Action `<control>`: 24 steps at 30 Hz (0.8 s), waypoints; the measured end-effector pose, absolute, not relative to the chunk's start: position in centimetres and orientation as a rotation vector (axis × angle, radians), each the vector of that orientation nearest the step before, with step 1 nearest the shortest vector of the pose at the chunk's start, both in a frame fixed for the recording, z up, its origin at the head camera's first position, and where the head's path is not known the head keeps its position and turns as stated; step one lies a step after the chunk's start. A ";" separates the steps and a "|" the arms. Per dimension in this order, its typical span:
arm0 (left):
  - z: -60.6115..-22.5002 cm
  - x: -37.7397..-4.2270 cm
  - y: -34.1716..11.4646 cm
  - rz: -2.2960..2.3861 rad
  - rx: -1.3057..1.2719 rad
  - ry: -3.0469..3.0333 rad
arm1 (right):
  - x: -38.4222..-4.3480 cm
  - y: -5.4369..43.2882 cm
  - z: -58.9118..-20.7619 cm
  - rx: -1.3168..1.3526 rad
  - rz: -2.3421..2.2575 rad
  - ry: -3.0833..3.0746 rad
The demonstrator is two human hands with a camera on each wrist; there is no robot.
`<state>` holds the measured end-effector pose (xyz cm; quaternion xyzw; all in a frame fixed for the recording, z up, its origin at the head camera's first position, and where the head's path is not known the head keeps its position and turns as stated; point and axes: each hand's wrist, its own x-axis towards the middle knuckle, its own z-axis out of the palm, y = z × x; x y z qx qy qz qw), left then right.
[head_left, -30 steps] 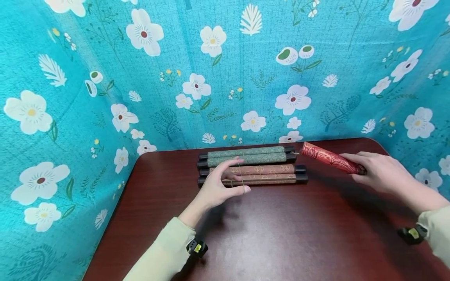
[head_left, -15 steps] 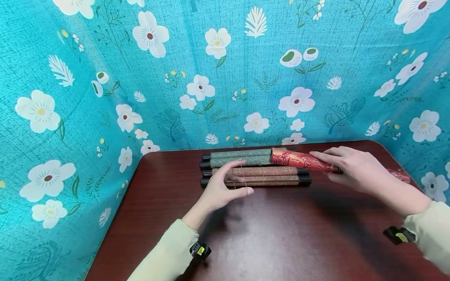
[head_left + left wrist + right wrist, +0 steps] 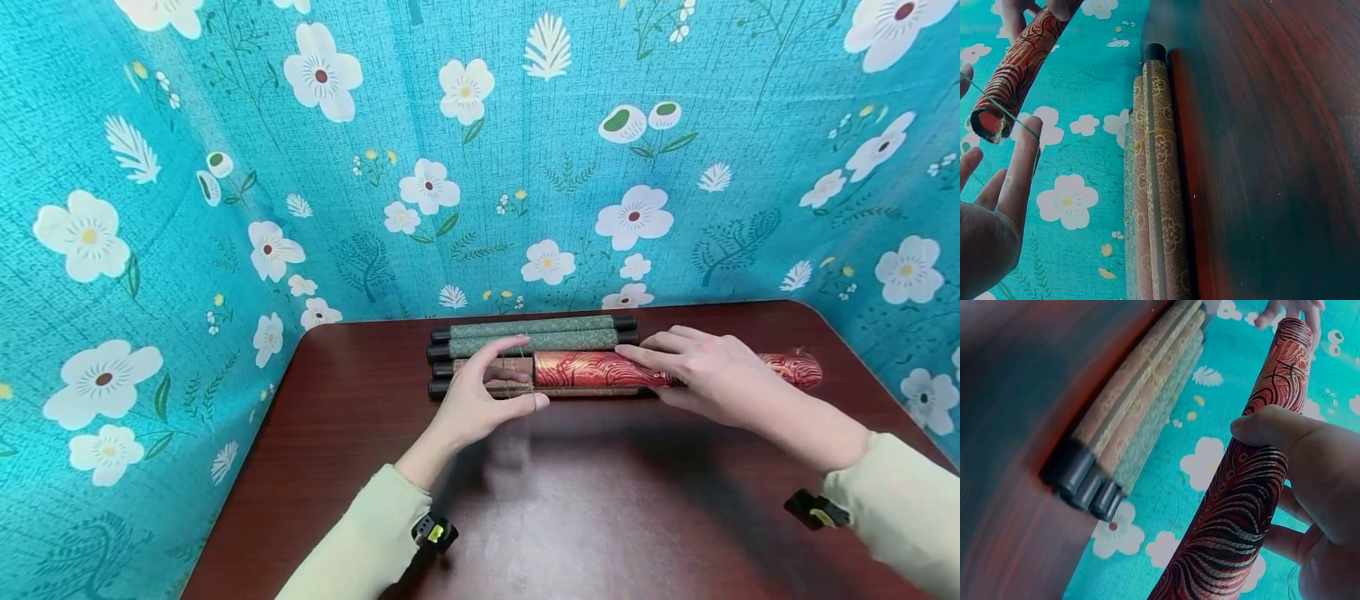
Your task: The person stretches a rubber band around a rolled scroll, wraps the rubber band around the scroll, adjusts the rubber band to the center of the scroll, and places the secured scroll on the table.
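My left hand [image 3: 467,404] holds a thin elastic band [image 3: 991,102] stretched between its spread thumb and fingers. My right hand [image 3: 712,371] grips a long red roll [image 3: 592,369] with a dark and gold feathery pattern. In the head view the roll's left end meets the band's loop. The left wrist view shows that end as hollow, right behind the band; whether it has entered the loop I cannot tell. Behind the hands lie two brownish-pink scrolls [image 3: 1163,169] with black ends, tied with a yellowish band, and beyond them two green scrolls [image 3: 540,340].
The dark reddish-brown table [image 3: 570,500] carries the scrolls near its back edge. A turquoise curtain [image 3: 487,208] with white flowers hangs right behind and along the left side. Each wrist wears a small black camera [image 3: 435,531].
My right hand has brought the red roll leftward and levelled it, so its end is now at the left hand's band. The left hand has shifted only slightly right, its fingers spread throughout.
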<state>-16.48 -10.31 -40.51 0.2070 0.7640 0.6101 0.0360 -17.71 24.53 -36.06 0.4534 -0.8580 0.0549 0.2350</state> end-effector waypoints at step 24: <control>-40.7 -16.2 -9.6 1.787 0.628 2.489 | -17.3 22.2 -36.1 1.297 0.144 -2.319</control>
